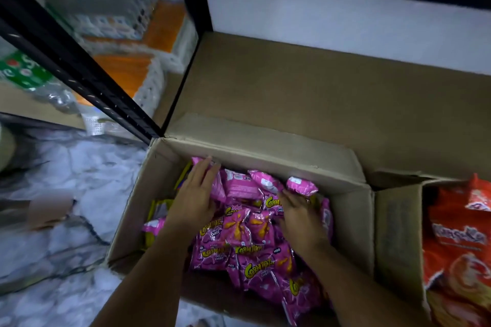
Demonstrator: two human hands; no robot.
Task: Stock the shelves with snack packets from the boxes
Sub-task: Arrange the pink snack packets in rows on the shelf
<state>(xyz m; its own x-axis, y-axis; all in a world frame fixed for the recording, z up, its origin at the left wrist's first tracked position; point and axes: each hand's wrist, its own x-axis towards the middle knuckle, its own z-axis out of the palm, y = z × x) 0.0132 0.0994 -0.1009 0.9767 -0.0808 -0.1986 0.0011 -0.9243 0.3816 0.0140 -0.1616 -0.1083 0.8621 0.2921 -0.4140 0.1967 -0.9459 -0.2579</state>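
Both hands reach into the open cardboard box on the floor. The left hand lies flat, fingers straight and together, on pink snack packets; the right hand curls among them, its grasp unclear. The packets lie jumbled, pointing every way.

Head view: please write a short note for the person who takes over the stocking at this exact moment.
Left hand: fingers straight, resting on the pink snack packets at the far left of the open cardboard box.
Right hand: down among the same packets; its fingers are hidden, so a grip cannot be confirmed.
The box sits on the floor against the black shelf frame. Yellow packets lie along its left wall. A second box to the right holds orange packets.
Done: box opened. The shelf board behind it shows no packets.
Left: gather the pink packets, lift them out and place them on the shelf.
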